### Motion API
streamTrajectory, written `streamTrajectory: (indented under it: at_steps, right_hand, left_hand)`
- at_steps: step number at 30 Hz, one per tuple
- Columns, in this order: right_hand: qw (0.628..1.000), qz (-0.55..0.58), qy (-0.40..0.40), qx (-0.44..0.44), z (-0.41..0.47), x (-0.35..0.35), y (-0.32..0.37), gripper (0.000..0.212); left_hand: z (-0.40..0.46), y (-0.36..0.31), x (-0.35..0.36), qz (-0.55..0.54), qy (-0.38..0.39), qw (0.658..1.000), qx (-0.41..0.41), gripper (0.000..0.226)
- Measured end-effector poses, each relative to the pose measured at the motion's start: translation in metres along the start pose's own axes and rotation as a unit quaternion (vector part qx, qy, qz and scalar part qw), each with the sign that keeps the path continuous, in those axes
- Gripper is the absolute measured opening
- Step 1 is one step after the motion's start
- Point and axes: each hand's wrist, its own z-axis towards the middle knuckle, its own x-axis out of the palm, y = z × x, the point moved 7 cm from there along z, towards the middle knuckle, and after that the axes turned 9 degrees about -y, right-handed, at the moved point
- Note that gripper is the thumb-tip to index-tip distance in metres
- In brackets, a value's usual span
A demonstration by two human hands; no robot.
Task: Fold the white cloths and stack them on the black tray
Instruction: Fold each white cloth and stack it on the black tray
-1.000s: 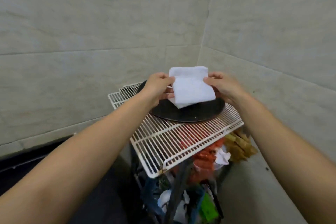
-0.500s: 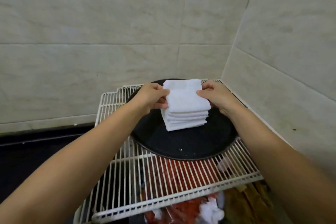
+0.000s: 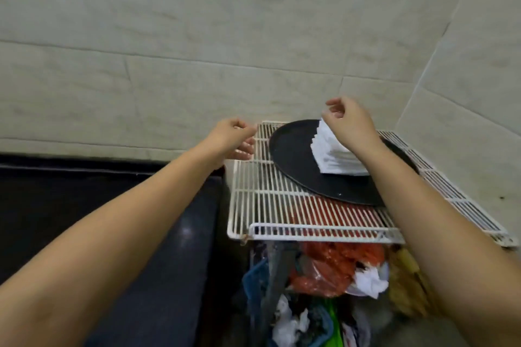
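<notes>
A stack of folded white cloths (image 3: 334, 155) lies on the round black tray (image 3: 293, 158), which rests on a white wire rack (image 3: 282, 205). My right hand (image 3: 348, 122) hovers just above the stack with loosely curled fingers and holds nothing; my right forearm hides part of the stack and the tray. My left hand (image 3: 234, 136) is off the tray's left side, over the rack's left edge, fingers loosely curled and empty.
Tiled walls meet in a corner behind the rack. A dark counter (image 3: 127, 205) lies to the left. Below the rack sit a red plastic bag (image 3: 329, 270), crumpled white paper (image 3: 369, 282) and other clutter.
Both hands let go of the top cloth, which now lies on the stack. The left hand drew away to the left and the right hand lifted above the stack. The view shifted left.
</notes>
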Motion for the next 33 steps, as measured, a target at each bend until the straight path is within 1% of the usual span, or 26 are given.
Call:
streamTrajectory:
  at_steps: [3,5,7,9,14,16,19,22,27,33]
  right_hand:
    - [0.995,0.002,0.062,-0.077,-0.055,0.067,0.077,0.025]
    - [0.987,0.01,0.114,-0.11,-0.102,0.124,0.125,0.022]
    - [0.974,0.018,0.174,-0.143,-0.157,0.183,0.174,0.021]
    - [0.954,0.016,0.23,-0.19,-0.217,0.237,0.222,0.021]
    - [0.887,-0.015,0.343,-0.31,-0.373,0.336,0.328,0.026]
    - [0.854,-0.018,0.384,-0.351,-0.43,0.368,0.365,0.028]
    - [0.801,-0.021,0.441,-0.404,-0.504,0.41,0.412,0.029]
    - [0.761,-0.025,0.475,-0.441,-0.558,0.451,0.453,0.032]
    - [0.719,-0.019,0.504,-0.478,-0.611,0.53,0.528,0.033]
    - [0.685,0.003,0.534,-0.496,-0.65,0.629,0.641,0.032]
  left_hand:
    - [-0.045,0.033,-0.101,0.068,-0.063,0.996,0.002,0.015]
    - [-0.079,0.06,-0.178,0.152,-0.105,0.983,0.014,0.008]
    - [-0.119,0.088,-0.256,0.243,-0.15,0.958,0.017,0.005]
    - [-0.163,0.115,-0.33,0.307,-0.199,0.931,-0.002,0.008]
    - [-0.276,0.184,-0.481,0.391,-0.293,0.866,-0.102,0.017]
    - [-0.321,0.211,-0.531,0.398,-0.326,0.845,-0.147,0.018]
    - [-0.38,0.247,-0.594,0.378,-0.368,0.824,-0.206,0.018]
    - [-0.42,0.275,-0.651,0.369,-0.402,0.802,-0.243,0.017]
    - [-0.438,0.31,-0.754,0.365,-0.427,0.779,-0.279,0.019]
    - [-0.434,0.339,-0.877,0.357,-0.436,0.759,-0.327,0.021]
